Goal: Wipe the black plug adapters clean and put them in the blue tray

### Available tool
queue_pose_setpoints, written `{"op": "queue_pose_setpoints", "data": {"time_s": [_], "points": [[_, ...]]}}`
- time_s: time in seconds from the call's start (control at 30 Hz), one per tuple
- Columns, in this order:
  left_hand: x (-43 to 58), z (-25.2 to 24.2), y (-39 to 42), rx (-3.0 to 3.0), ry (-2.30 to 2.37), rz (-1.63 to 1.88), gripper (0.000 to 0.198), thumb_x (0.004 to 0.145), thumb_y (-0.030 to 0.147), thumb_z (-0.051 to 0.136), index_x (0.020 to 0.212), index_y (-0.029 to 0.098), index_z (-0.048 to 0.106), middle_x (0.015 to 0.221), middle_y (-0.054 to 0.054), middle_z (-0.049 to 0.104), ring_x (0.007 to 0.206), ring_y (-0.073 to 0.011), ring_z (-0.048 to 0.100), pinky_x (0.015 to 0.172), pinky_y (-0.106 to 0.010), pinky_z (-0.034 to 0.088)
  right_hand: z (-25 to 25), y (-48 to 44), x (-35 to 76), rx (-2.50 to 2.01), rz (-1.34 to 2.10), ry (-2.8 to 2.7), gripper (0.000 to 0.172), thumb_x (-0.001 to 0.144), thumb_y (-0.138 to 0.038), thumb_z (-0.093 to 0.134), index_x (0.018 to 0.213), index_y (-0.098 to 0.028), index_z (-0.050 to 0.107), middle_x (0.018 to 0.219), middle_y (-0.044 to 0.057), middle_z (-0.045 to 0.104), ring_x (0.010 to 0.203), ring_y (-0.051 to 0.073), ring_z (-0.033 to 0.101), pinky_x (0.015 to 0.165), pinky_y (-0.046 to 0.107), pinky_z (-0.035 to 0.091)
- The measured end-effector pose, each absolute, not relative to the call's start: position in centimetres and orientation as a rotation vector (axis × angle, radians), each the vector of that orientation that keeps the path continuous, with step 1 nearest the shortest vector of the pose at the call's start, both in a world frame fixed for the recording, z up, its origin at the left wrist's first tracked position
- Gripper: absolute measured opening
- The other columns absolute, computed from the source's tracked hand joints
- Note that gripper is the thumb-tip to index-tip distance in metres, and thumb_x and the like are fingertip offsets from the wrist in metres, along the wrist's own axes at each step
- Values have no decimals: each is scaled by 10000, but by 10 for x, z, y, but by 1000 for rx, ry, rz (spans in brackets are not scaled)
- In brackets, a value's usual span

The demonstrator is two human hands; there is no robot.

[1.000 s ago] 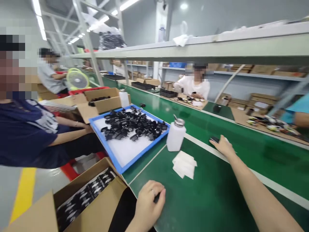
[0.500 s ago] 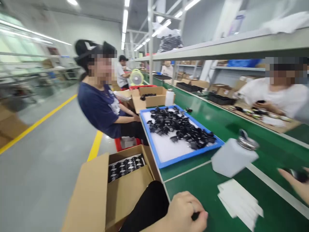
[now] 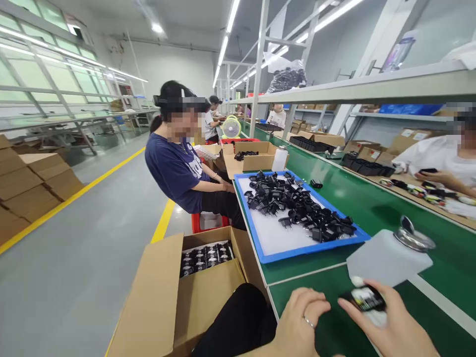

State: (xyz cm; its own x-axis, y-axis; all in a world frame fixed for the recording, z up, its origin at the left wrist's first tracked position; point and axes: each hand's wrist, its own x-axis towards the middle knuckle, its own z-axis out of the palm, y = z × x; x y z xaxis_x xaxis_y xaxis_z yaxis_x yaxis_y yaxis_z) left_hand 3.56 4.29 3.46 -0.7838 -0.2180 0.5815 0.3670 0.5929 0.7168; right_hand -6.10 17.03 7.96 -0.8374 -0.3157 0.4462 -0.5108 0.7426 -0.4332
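My right hand [image 3: 394,329] is at the bottom right, pinching a small black part with a pale label [image 3: 362,298] between thumb and fingers. My left hand [image 3: 301,322] rests curled on the green bench [image 3: 334,277] just left of it, a ring on one finger; whether it holds anything is hidden. A white dispenser bottle with a metal top [image 3: 386,255] stands right behind the held part. A blue tray [image 3: 267,248] with a heap of black plug parts [image 3: 297,206] lies further back on the bench.
An open cardboard box of black parts [image 3: 206,258] stands by my left knee. A person in a dark blue shirt [image 3: 178,168] sits beside the bench. Another worker in white [image 3: 442,158] sits across the green conveyor [image 3: 372,203]. More boxes [image 3: 249,156] lie behind the tray.
My head has turned left, so the aisle now fills the left side. My right hand has come back from the conveyor with the small black part and now sits next to my left hand.
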Motion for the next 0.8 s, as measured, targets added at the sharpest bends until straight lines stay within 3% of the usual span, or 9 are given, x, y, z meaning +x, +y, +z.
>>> {"op": "queue_pose_setpoints", "data": {"time_s": [0.13, 0.27, 0.4, 0.57, 0.7, 0.8], "points": [[42, 47, 40, -23, -2390, -1193, 669, 513, 267, 627, 1105, 160, 334, 1120, -103, 419, 1088, -253, 325, 889, -441, 325, 73, 141, -52, 728, 731, -2755, 424, 644, -465, 441, 920, -143, 437, 822, 105, 567, 745, 237, 549, 618, 334, 443], [40, 52, 38, 51, -2535, -1219, 644, 597, 235, 560, 1157, 141, 256, 1175, -111, 354, 1131, -231, 268, 918, -415, 289, 88, 155, -53, 735, 566, -2919, 624, 628, -473, 485, 1103, -93, 346, 1022, 163, 498, 941, 280, 460, 737, 378, 394], [30, 61, 34, 89, -2660, -1348, 643, 608, 292, 556, 1155, 120, 265, 1169, -117, 367, 1098, -216, 322, 912, -376, 292, 108, 200, -61, 304, 312, -3169, 597, 691, -451, 413, 1156, -86, 327, 1083, 177, 458, 987, 314, 415, 722, 407, 387], [0, 76, 31, 81, -2823, -1283, 592, 605, 353, 556, 1111, 110, 366, 1077, -102, 469, 1002, -222, 406, 833, -337, 349, 97, 230, -69, 58, 251, -3347, 601, 624, -426, 499, 1095, -64, 402, 1065, 178, 468, 964, 293, 434, 697, 339, 406], [-20, 77, 31, 55, -2870, -1146, 395, 613, 333, 548, 961, 150, 506, 930, -56, 548, 871, -202, 471, 740, -311, 381, 93, 226, -75, 205, 375, -3387, 260, 589, -367, 529, 751, -164, 529, 784, 68, 564, 727, 213, 527, 521, 258, 410], [-24, 73, 29, 38, -2852, -1185, 323, 608, 295, 558, 909, 180, 539, 861, -26, 563, 812, -171, 487, 705, -280, 384, 102, 216, -74, 290, 430, -3301, 79, 598, -248, 495, 557, -190, 460, 584, 4, 529, 561, 163, 513, 419, 220, 348]]}}
